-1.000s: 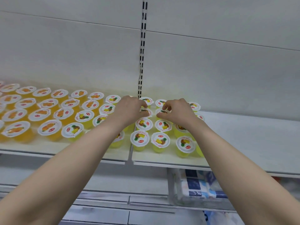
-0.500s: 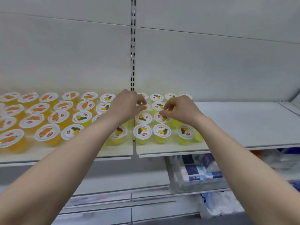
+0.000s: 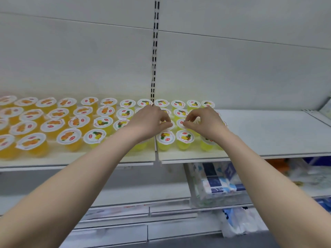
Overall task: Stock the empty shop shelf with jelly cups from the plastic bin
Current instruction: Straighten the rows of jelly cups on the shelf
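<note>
Shelf (image 3: 268,133): orange jelly cups (image 3: 68,136) in rows at left, yellow jelly cups (image 3: 185,136) at middle, all upright, lids up. Left hand (image 3: 148,122) over middle rows, fingers curled, thumb and forefinger pinching one yellow cup (image 3: 167,124) at lid rim. Right hand (image 3: 206,122) just right of it, fingers curled narrow, tips at neighbouring cup (image 3: 180,122); grip or mere touch, cannot tell, blurred. Blue-white packs (image 3: 220,185) on lower shelf, near right.
</note>
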